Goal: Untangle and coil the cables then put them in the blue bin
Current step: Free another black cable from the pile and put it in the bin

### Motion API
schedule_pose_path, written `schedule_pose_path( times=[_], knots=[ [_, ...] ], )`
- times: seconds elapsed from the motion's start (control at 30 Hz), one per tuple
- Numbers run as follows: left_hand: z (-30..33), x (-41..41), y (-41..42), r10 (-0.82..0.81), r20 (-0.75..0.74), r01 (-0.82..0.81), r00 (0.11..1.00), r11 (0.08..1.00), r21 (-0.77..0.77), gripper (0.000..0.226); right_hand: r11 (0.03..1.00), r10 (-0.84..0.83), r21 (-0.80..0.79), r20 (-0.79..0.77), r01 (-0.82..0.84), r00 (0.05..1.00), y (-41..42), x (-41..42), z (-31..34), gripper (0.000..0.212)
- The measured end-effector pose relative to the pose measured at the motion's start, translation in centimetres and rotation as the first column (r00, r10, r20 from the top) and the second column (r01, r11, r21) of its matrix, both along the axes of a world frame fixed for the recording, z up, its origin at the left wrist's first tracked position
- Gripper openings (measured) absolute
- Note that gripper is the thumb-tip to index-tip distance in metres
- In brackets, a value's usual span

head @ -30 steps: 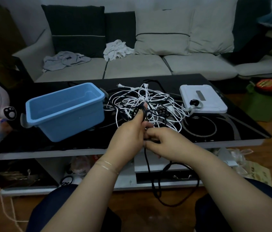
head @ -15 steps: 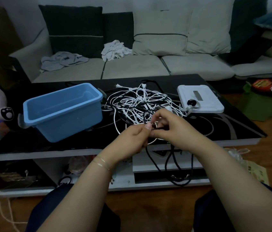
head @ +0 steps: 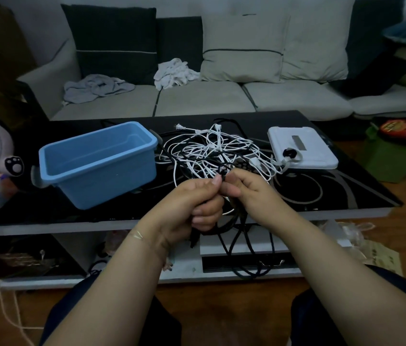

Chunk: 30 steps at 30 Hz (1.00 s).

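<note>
Blue bin (head: 97, 161) beside white cable tangle (head: 212, 151), sofa (head: 197, 96) behind

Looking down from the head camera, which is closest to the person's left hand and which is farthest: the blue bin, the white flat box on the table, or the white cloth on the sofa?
From the left hand:
1. Blue bin, just to its left on the table.
2. White flat box, across the cable pile, on the table's right.
3. White cloth, far back on the sofa.
</note>
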<state>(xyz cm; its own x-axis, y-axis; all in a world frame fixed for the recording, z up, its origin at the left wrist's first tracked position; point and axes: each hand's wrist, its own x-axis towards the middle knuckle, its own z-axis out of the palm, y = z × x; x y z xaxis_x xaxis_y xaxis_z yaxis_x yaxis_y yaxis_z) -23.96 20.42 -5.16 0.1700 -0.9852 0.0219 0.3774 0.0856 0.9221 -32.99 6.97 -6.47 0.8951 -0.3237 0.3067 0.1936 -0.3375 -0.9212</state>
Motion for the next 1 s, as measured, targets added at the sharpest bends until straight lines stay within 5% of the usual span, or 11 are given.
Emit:
schedule_pose_path(
  times=[0.2,0.37,0.5,0.6,0.67,0.77,0.9,1.0],
  knots=[
    [0.3,0.8,0.2,-0.032,-0.314,-0.013,0.949,0.990,-0.142,0.043,0.810,0.124,0.584,-0.074,-0.058,0.990,0.9,1.0,-0.2,0.033],
    [1.0,2.9,0.5,0.236,-0.444,-0.345,0.864,0.921,-0.182,0.047,0.819,0.319,0.551,-0.201,-0.162,0.926,2.5,0.8,-1.0,0.030],
    [1.1,3.0,0.5,0.402,-0.395,-0.485,0.826,0.865,-0.133,0.030,0.928,0.281,0.322,-0.265,-0.190,0.923,2.6,0.5,-1.6,0.026],
    [1.1,2.6,0.2,0.534,-0.276,-0.578,0.799,0.809,-0.108,0.023,0.975,0.201,0.165,-0.373,-0.149,0.906,2.0,0.6,-1.8,0.024],
    [0.9,2.0,-0.2,0.598,-0.135,-0.612,0.790,0.783,-0.113,0.026,0.985,0.091,-0.096,-0.434,-0.146,0.897,2.1,0.5,-2.0,0.019],
    [0.3,1.3,-0.7,0.644,0.163,-0.631,0.747,0.765,-0.130,0.033,0.851,-0.121,-0.509,-0.422,-0.125,0.899,2.2,0.5,-2.6,0.021],
    [-0.2,0.7,-1.0,0.639,0.441,-0.637,0.631,0.751,-0.176,0.016,0.842,-0.127,-0.525,-0.420,-0.126,0.898,2.4,0.7,-2.6,0.028],
    [-0.7,0.5,-1.3,0.592,0.605,-0.641,0.532,0.749,-0.169,0.045,0.897,-0.042,-0.412,-0.442,-0.161,0.896,2.4,0.4,-2.0,0.024]
  ],
)
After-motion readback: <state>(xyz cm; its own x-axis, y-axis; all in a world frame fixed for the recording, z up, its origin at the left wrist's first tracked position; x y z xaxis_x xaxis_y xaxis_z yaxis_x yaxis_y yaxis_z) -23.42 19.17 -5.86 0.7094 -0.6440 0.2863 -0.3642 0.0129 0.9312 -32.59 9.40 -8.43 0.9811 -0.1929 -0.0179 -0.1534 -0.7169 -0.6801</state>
